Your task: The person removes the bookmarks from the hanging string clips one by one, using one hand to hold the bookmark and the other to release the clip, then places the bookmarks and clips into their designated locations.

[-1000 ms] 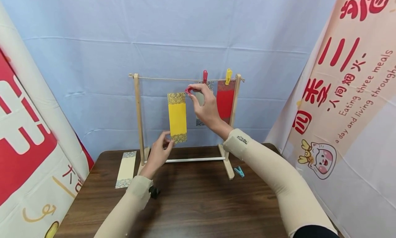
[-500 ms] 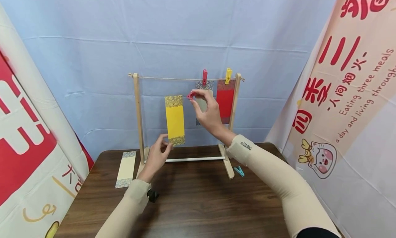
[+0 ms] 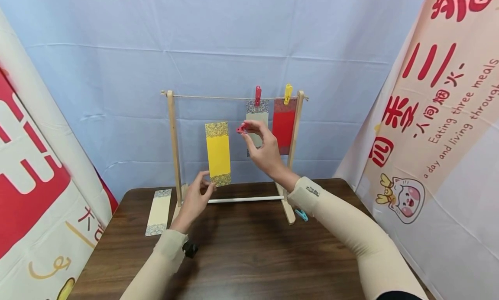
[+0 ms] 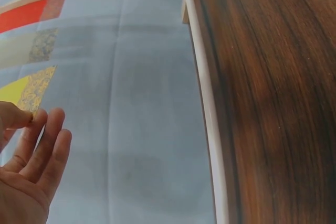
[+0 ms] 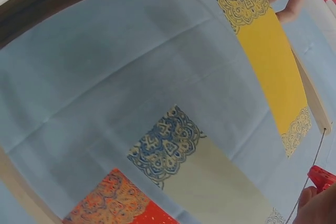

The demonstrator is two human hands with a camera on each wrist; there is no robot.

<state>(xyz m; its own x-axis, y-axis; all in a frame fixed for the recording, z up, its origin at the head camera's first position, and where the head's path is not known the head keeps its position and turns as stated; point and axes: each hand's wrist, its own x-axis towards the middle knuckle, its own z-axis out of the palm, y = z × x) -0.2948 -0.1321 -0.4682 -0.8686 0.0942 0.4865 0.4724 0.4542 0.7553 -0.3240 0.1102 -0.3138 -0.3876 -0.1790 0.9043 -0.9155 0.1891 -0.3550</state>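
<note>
My left hand (image 3: 196, 200) pinches the lower left corner of a yellow paper card (image 3: 218, 154) with patterned ends, holding it upright below the string. In the left wrist view, thumb and fingertips meet at the patterned corner of that card (image 4: 39, 90). To the right of the card's top, my right hand (image 3: 267, 150) pinches a red clothespin (image 3: 241, 128) between thumb and fingers. A gap separates clothespin and card. The right wrist view shows the red clothespin (image 5: 321, 178) at its edge, with the yellow card (image 5: 273, 66) hanging from my left fingers.
A wooden frame (image 3: 173, 148) carries a string (image 3: 210, 96). A pale card (image 3: 253, 111) hangs there by a red clothespin (image 3: 258, 95), a red card (image 3: 283, 126) by a yellow one (image 3: 288, 94). On the table (image 3: 249, 252) lie a cream card (image 3: 159, 212) and a blue clothespin (image 3: 301, 214).
Both hands have come down from the string and slightly nearer. The yellow card has shifted down and left, and the gap between it and the held red clothespin has widened.
</note>
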